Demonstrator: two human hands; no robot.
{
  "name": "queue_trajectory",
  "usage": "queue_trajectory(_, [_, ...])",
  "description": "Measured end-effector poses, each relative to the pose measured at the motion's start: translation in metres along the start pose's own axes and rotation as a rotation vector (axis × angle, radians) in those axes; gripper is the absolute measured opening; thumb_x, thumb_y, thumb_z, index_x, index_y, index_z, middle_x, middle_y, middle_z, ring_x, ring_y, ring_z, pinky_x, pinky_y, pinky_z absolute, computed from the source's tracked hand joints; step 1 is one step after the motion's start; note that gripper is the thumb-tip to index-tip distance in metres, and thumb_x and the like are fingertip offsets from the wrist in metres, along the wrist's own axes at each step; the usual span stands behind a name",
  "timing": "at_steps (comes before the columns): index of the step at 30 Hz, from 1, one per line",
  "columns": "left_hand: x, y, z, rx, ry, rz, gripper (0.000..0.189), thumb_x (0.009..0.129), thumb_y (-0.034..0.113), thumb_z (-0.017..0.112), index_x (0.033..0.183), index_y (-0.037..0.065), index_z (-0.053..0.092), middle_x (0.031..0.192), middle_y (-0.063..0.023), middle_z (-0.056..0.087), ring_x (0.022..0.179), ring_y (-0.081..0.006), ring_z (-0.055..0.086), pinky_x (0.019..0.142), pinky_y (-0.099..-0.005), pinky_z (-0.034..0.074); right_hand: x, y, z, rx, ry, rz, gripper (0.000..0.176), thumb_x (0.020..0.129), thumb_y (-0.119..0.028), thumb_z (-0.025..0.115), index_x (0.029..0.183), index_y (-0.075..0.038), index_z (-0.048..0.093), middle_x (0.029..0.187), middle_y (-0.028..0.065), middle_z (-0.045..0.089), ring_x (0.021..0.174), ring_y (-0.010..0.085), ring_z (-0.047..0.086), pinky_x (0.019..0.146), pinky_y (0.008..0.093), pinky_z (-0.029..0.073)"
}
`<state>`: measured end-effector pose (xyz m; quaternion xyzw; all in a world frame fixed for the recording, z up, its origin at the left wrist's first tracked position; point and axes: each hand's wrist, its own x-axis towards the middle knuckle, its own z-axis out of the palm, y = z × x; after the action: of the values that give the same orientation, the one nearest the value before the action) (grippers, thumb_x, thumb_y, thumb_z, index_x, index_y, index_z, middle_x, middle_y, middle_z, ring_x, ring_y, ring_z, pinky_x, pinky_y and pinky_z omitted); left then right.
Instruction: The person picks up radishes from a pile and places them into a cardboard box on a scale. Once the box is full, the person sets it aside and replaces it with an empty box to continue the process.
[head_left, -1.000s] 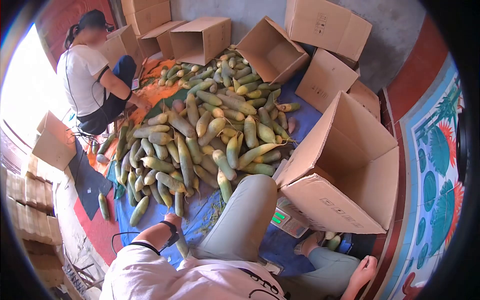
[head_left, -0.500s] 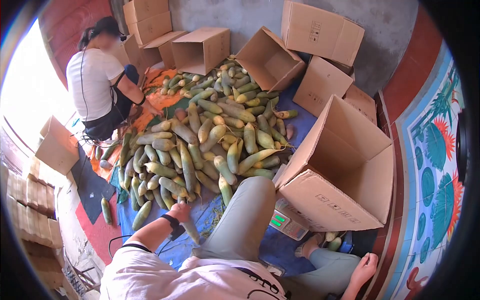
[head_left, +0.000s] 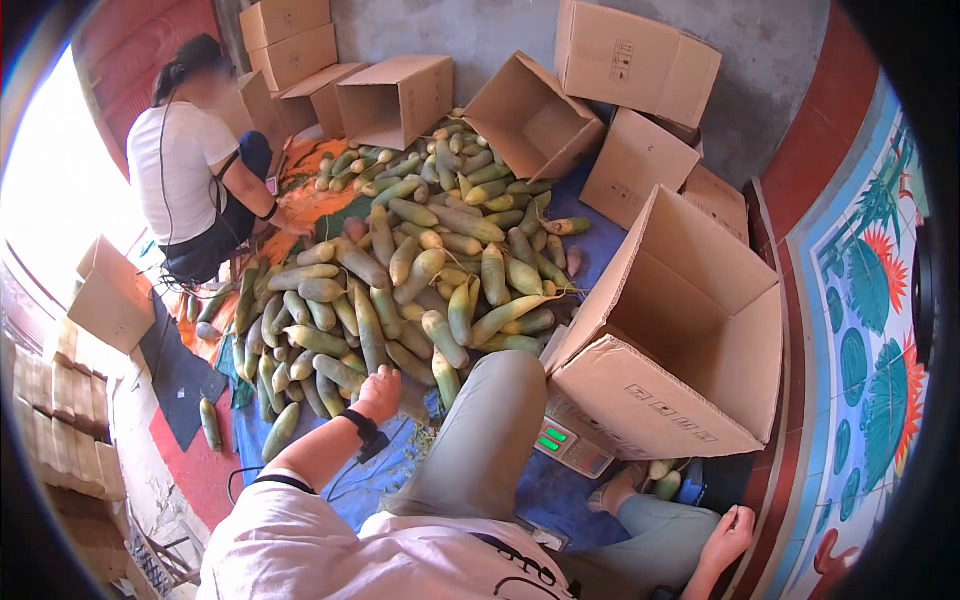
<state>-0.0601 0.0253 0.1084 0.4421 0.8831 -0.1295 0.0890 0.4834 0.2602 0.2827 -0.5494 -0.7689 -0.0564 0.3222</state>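
A large heap of long green radishes (head_left: 440, 250) lies in front of me. My left hand (head_left: 379, 395), with a dark band on its wrist, is at the near edge of the heap, fingers curled. A greyish-green radish (head_left: 413, 406) shows beside those fingers, blurred and partly hidden, and seems to be in their grip. Beside my knee at the lower right, my right hand (head_left: 728, 538) is closed in a loose fist with nothing visible in it. An open cardboard box (head_left: 670, 390) stands tilted to the right of my raised knee, by a scale (head_left: 572, 445) with green digits.
Another person (head_left: 190, 170) squats at the left, one hand at the heap. Several cardboard boxes (head_left: 395, 100) line the back wall. A blue sheet (head_left: 400, 445) covers the floor near me. A painted tile wall (head_left: 860, 340) runs along the right.
My left hand has moved slightly up and right; the radish that hung below it now shows to its right. My right hand stays put. The view has shifted slightly.
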Motion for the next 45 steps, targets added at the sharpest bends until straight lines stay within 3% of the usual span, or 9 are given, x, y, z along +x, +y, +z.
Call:
queue_trajectory(10, [-0.004, -0.020, 0.025, -0.398, -0.235, -0.241, 0.044, 0.075, 0.032, 0.062, 0.103, -0.002, 0.056, 0.092, -0.0185, 0.065, 0.090, -0.0240, 0.065, 0.073, -0.0349, 0.052, 0.001, -0.007, 0.000, 0.028, -0.009, 0.021, 0.013, 0.086, -0.006, 0.050, 0.083, 0.006, 0.052, 0.078, 0.0190, 0.051, 0.074, 0.0350, 0.052, 0.068, 0.0406, 0.042])
queue_trajectory(13, [-0.014, -0.023, 0.008, -0.465, -0.188, -0.240, 0.045, 0.074, 0.036, 0.063, 0.095, -0.003, 0.061, 0.084, -0.0170, 0.067, 0.081, -0.0238, 0.067, 0.069, -0.0340, 0.053, 0.001, 0.001, 0.005, 0.029, -0.026, 0.042, 0.012, 0.085, -0.006, 0.051, 0.083, 0.006, 0.052, 0.078, 0.0188, 0.051, 0.073, 0.0349, 0.051, 0.068, 0.0407, 0.042])
queue_trajectory(15, [-0.019, -0.022, -0.024, -0.657, -0.353, -0.339, 0.043, 0.074, 0.036, 0.065, 0.085, -0.004, 0.063, 0.074, -0.0156, 0.066, 0.065, -0.0227, 0.067, 0.062, -0.0339, 0.053, 0.003, -0.003, 0.004, 0.023, -0.036, 0.053, 0.011, 0.085, -0.006, 0.051, 0.082, 0.005, 0.052, 0.078, 0.0187, 0.051, 0.073, 0.0349, 0.051, 0.067, 0.0407, 0.042])
queue_trajectory(19, [-0.014, -0.037, -0.047, -0.897, -0.254, -0.364, 0.044, 0.072, 0.035, 0.069, 0.089, -0.005, 0.061, 0.066, -0.0124, 0.064, 0.054, -0.0214, 0.065, 0.055, -0.0317, 0.053, 0.003, -0.003, 0.007, 0.020, -0.014, 0.037, 0.010, 0.084, -0.005, 0.052, 0.081, 0.005, 0.051, 0.078, 0.0183, 0.051, 0.073, 0.0347, 0.051, 0.067, 0.0407, 0.042])
queue_trajectory(25, [-0.023, -0.016, -0.171, -1.408, 0.270, -0.115, 0.051, 0.078, 0.026, 0.067, 0.115, -0.004, 0.049, 0.076, -0.0076, 0.061, 0.054, -0.0108, 0.059, 0.050, -0.0238, 0.049, 0.004, -0.006, 0.007, 0.044, 0.008, 0.003, 0.010, 0.085, -0.005, 0.052, 0.081, 0.005, 0.050, 0.077, 0.0193, 0.049, 0.072, 0.0366, 0.050, 0.064, 0.0418, 0.041])
queue_trajectory(32, [-0.027, 0.038, -0.285, -1.726, 0.447, 0.205, 0.047, 0.080, 0.023, 0.068, 0.117, -0.001, 0.049, 0.086, -0.0065, 0.061, 0.063, -0.0070, 0.058, 0.054, -0.0211, 0.047, 0.003, -0.010, 0.004, 0.063, 0.019, 0.026, 0.008, 0.083, -0.004, 0.053, 0.081, 0.004, 0.051, 0.077, 0.0189, 0.049, 0.072, 0.0364, 0.050, 0.064, 0.0420, 0.041])
queue_trajectory(38, [-0.002, 0.114, -0.323, -1.213, 0.825, 0.639, 0.044, 0.076, 0.016, 0.070, 0.114, 0.002, 0.053, 0.096, -0.0096, 0.063, 0.082, -0.0158, 0.062, 0.071, -0.0299, 0.051, 0.001, -0.010, 0.005, 0.050, 0.057, -0.016, 0.010, 0.083, -0.005, 0.052, 0.081, 0.004, 0.051, 0.077, 0.0191, 0.049, 0.072, 0.0372, 0.050, 0.064, 0.0422, 0.041])
queue_trajectory(41, [-0.001, 0.147, -0.330, -0.963, 0.898, 0.788, 0.048, 0.070, 0.018, 0.073, 0.112, 0.004, 0.054, 0.100, -0.0166, 0.060, 0.087, -0.0324, 0.062, 0.076, -0.0378, 0.051, -0.001, -0.006, 0.005, 0.064, 0.034, 0.024, 0.011, 0.084, -0.006, 0.052, 0.081, 0.004, 0.051, 0.077, 0.0192, 0.049, 0.072, 0.0374, 0.051, 0.064, 0.0422, 0.041])
queue_trajectory(45, [0.005, 0.181, -0.324, -0.818, 0.797, 0.869, 0.047, 0.069, 0.018, 0.072, 0.111, 0.006, 0.053, 0.094, -0.0163, 0.057, 0.082, -0.0364, 0.059, 0.071, -0.0425, 0.049, -0.002, -0.003, 0.005, 0.054, 0.036, 0.017, 0.012, 0.085, -0.006, 0.052, 0.081, 0.005, 0.051, 0.077, 0.0194, 0.050, 0.072, 0.0374, 0.051, 0.065, 0.0421, 0.041])
